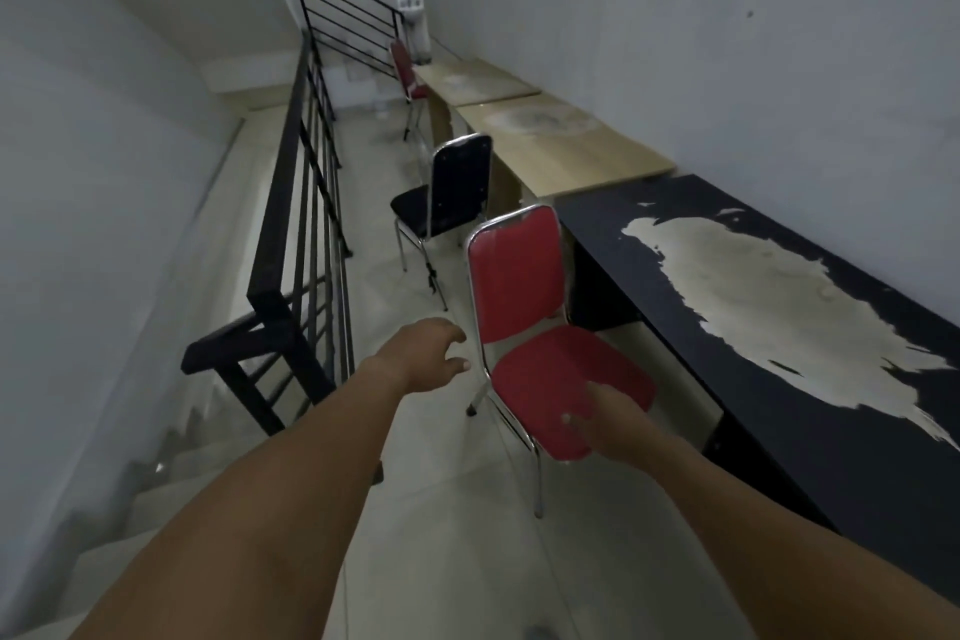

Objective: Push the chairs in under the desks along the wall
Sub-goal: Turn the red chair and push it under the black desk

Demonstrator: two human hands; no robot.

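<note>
A: Where do we stand with the nearest red chair (pixel 540 327)?

B: It sits at twelve o'clock from us, angled, its seat turned toward the black surface (pixel 675 286) at two o'clock but not yet under it. Our left hand (pixel 431 351) is released, fingers spread, just beside the chrome edge of the backrest and apparently not touching. Our right hand (pixel 597 413) lies over the front of the seat; we cannot tell whether it is closed on the edge or merely resting there

A: What could go wrong from here?

B: The chair is skewed to the surface, so a straight shove may drive the frame into the side panel instead of the gap. Pushing high on the backrest could tip it on those thin legs. The stair railing (pixel 301 203) at ten o'clock leaves us a narrow aisle, so a wide swing might clip it

A: And how does the chair look?

B: Red padded seat and back, worn pale near the top, in a thin chrome tube frame; we judge it light. A black chair (pixel 457 187) and a farther red chair (pixel 405 70) wait at twelve o'clock, beside the wooden surfaces (pixel 582 156)
</note>
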